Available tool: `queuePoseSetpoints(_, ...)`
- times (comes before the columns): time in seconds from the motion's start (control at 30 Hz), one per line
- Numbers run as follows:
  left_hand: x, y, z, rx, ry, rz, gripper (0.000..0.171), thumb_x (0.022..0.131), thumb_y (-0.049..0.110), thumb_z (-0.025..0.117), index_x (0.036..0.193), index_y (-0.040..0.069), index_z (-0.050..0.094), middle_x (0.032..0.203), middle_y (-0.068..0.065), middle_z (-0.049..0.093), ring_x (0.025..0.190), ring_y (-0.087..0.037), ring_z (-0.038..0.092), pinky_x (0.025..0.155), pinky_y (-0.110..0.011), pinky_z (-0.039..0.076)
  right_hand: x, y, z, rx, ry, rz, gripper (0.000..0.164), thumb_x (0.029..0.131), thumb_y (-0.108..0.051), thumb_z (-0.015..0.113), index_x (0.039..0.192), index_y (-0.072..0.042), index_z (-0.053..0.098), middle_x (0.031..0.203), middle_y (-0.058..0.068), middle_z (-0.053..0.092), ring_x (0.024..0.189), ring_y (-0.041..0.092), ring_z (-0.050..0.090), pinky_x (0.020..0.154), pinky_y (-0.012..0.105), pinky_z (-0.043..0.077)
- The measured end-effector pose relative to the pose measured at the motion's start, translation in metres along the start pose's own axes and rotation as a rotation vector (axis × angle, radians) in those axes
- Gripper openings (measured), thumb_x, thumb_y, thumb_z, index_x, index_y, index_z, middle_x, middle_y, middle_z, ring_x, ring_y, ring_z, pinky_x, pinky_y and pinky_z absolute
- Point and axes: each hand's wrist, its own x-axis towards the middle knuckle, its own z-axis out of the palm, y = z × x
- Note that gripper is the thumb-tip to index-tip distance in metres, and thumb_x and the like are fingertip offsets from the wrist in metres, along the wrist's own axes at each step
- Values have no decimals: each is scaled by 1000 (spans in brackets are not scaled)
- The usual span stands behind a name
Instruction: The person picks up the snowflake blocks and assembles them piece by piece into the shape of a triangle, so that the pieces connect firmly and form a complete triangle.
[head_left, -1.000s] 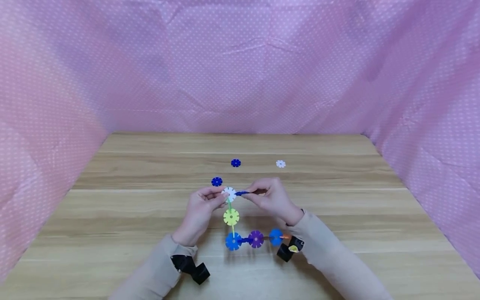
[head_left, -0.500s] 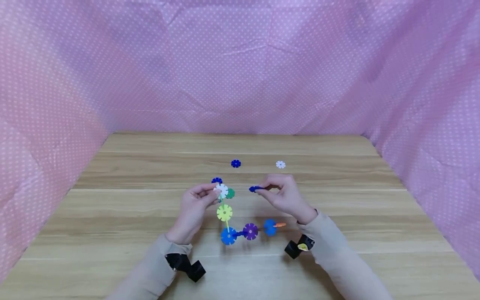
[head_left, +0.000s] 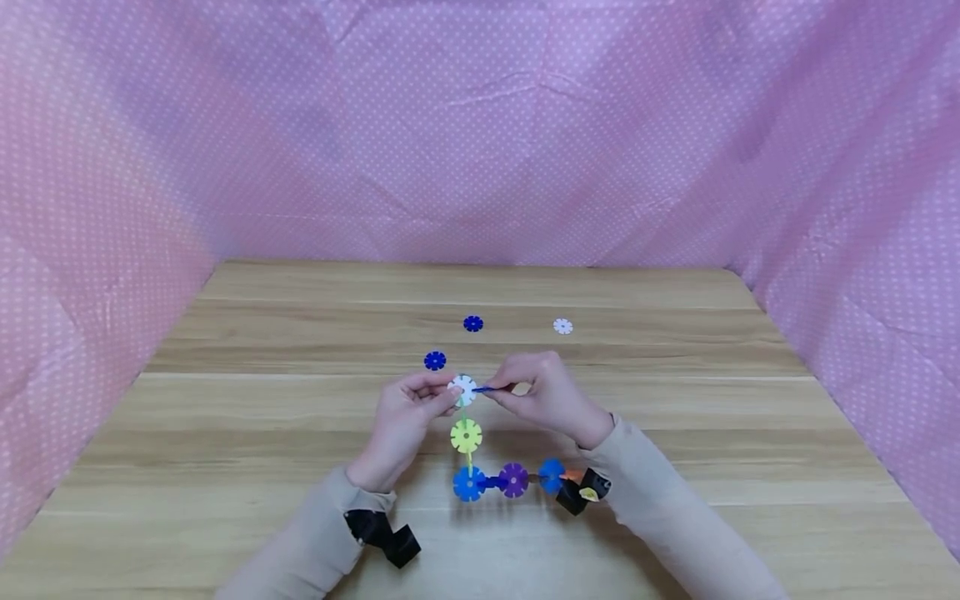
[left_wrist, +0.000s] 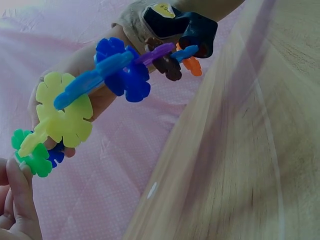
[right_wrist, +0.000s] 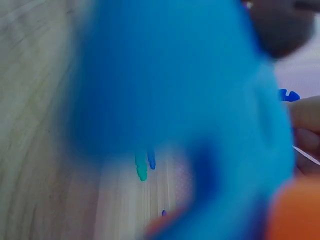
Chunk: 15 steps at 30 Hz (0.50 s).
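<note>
In the head view my left hand [head_left: 405, 421] pinches a white notched disc [head_left: 467, 388] between thumb and fingers. From it hangs a chain of slotted plastic discs: a yellow disc [head_left: 467, 436], a light blue disc [head_left: 469, 483], a purple disc [head_left: 513, 480] and others. My right hand [head_left: 551, 404] pinches a dark blue notched disc [head_left: 483, 389], seen edge-on at the white disc's right side; whether their slots interlock I cannot tell. The left wrist view shows a green disc [left_wrist: 40, 165] by the left fingertips and an orange disc [left_wrist: 192, 65] at the chain's far end.
Two loose dark blue discs [head_left: 435, 361] and a loose white disc [head_left: 562, 326] lie beyond the hands on the wooden table [head_left: 225, 400]. Pink dotted cloth [head_left: 480, 167] surrounds its back and sides. A blurred light blue disc [right_wrist: 175, 75] covers much of the right wrist view.
Half a second ago the dark blue disc was apart from the white one; now they meet again. Both hands moved toward each other, the chain shifting right. The loose green disc is now hidden in the head view.
</note>
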Motion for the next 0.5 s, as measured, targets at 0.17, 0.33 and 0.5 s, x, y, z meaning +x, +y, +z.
queuePoseSetpoints(0.17,0,0,1,28,-26,8,23,85,-5,64,107,-8,65,85,-3,68,75,-11,63,70,-23,56,-1,-1,0,-12,7,-28,7,80,4,70,84,0,74,76,8,71,67,9,64,62,20,55)
queuePoseSetpoints(0.33,-1,-1,2,47,-38,1,23,83,-6,65,105,-10,65,79,-1,67,71,-11,63,69,-25,57,-5,-1,4,-51,7,-50,9,78,7,71,82,-1,74,72,5,70,63,6,59,58,17,52)
queuePoseSetpoints(0.5,1,-5,2,70,-28,-2,21,82,-7,65,103,-8,66,78,-1,66,70,-13,62,69,-28,58,-6,-1,9,-67,21,-57,9,77,6,72,80,-2,74,71,5,70,62,5,58,57,15,50)
